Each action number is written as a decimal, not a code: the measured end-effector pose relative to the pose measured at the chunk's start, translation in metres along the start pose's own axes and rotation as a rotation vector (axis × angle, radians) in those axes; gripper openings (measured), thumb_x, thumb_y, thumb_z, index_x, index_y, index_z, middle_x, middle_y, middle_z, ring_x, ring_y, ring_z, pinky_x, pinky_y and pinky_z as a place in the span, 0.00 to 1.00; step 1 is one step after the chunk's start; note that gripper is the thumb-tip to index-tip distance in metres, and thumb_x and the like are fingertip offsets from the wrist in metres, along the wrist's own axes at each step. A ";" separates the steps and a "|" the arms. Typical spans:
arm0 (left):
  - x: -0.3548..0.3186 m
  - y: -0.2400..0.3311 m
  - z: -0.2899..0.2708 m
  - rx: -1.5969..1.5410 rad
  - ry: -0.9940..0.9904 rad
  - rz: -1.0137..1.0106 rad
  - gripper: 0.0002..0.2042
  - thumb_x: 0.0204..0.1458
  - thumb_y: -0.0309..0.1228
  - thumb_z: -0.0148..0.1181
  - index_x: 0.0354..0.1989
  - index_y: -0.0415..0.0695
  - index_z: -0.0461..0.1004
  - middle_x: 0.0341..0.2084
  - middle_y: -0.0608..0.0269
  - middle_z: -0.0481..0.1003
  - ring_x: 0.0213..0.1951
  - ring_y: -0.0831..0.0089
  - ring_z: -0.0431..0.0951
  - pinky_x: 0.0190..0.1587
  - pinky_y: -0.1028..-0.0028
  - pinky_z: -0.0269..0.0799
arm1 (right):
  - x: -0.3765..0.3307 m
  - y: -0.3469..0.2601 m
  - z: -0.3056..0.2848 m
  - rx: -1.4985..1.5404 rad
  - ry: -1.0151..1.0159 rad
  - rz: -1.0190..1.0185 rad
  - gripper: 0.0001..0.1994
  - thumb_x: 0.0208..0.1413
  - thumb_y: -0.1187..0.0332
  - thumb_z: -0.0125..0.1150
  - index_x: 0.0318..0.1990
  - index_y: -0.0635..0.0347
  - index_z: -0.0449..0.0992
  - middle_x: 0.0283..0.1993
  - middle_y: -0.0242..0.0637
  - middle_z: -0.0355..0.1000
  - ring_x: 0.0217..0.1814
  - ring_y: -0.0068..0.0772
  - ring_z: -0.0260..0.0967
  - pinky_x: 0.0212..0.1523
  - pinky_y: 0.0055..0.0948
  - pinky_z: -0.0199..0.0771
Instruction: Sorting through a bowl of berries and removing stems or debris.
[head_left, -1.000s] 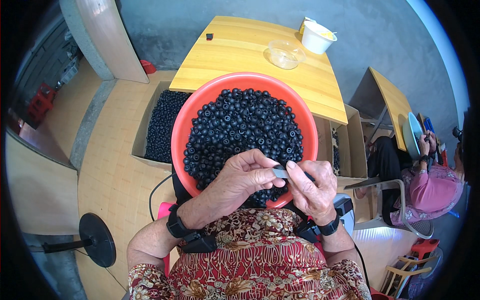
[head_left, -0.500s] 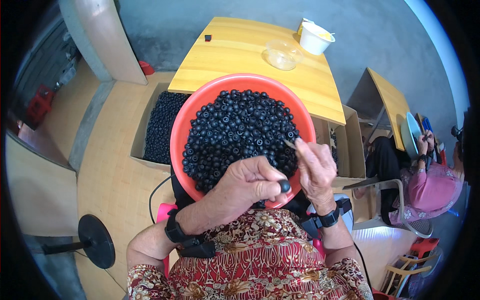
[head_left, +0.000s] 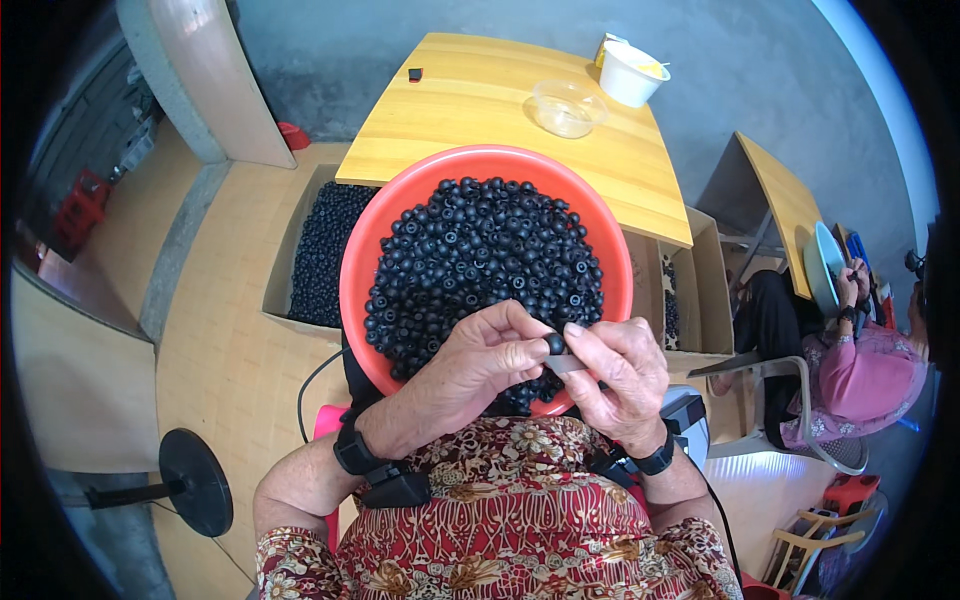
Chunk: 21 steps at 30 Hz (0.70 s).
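Observation:
Between the thumb and fingers of my left hand [head_left: 490, 350] is a small round black piece [head_left: 554, 343], pinched just above the near side of a red basin. My right hand [head_left: 622, 375] is closed on a flat, thin grey blade [head_left: 563, 364], which lies against or just below the round piece. The two hands almost meet. Beneath and beyond them, the red basin [head_left: 617, 290] holds a heap of similar black round pieces [head_left: 480, 250], several of them showing a hollow ringed opening.
A yellow wooden table [head_left: 470, 90] stands beyond the basin, with a clear plastic bowl [head_left: 568, 115] and a white tub [head_left: 632, 75]. Cardboard boxes [head_left: 280, 270] flank the basin. At right, a person in pink [head_left: 865, 380] sits with a light blue basin [head_left: 822, 265]. A black round stand base [head_left: 195, 483] is at left.
My right hand has come left and down, bringing the blade to the round piece. My left hand has shifted slightly left and up, still pinching the piece.

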<state>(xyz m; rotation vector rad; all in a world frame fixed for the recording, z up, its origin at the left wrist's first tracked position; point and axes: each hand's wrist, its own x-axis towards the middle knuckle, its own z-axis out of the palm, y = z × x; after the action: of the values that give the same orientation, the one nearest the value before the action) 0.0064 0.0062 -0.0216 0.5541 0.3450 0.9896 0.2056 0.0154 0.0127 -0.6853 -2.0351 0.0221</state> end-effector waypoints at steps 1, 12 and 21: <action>0.000 0.000 0.003 -0.010 -0.006 0.004 0.05 0.58 0.25 0.62 0.41 0.47 0.75 0.41 0.67 0.79 0.46 0.75 0.78 0.53 0.70 0.73 | -0.001 0.001 0.000 -0.001 -0.027 -0.020 0.25 0.34 0.77 0.74 0.48 0.58 0.83 0.36 0.33 0.74 0.30 0.32 0.68 0.29 0.29 0.70; 0.000 0.000 0.003 -0.004 -0.010 -0.004 0.05 0.58 0.27 0.63 0.41 0.46 0.74 0.40 0.65 0.78 0.45 0.75 0.79 0.52 0.70 0.74 | -0.004 0.001 -0.002 -0.024 -0.049 -0.075 0.24 0.34 0.76 0.73 0.46 0.57 0.83 0.37 0.32 0.73 0.30 0.32 0.69 0.29 0.30 0.70; 0.001 -0.006 0.002 0.086 0.023 0.091 0.05 0.59 0.23 0.62 0.41 0.43 0.75 0.39 0.65 0.78 0.42 0.79 0.79 0.46 0.79 0.77 | -0.003 0.003 0.004 0.101 -0.012 0.062 0.21 0.38 0.78 0.72 0.46 0.61 0.82 0.36 0.38 0.76 0.32 0.36 0.72 0.32 0.31 0.72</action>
<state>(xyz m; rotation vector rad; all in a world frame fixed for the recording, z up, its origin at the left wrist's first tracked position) 0.0124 0.0041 -0.0237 0.6410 0.3871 1.0737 0.2053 0.0171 0.0071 -0.6853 -2.0086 0.1644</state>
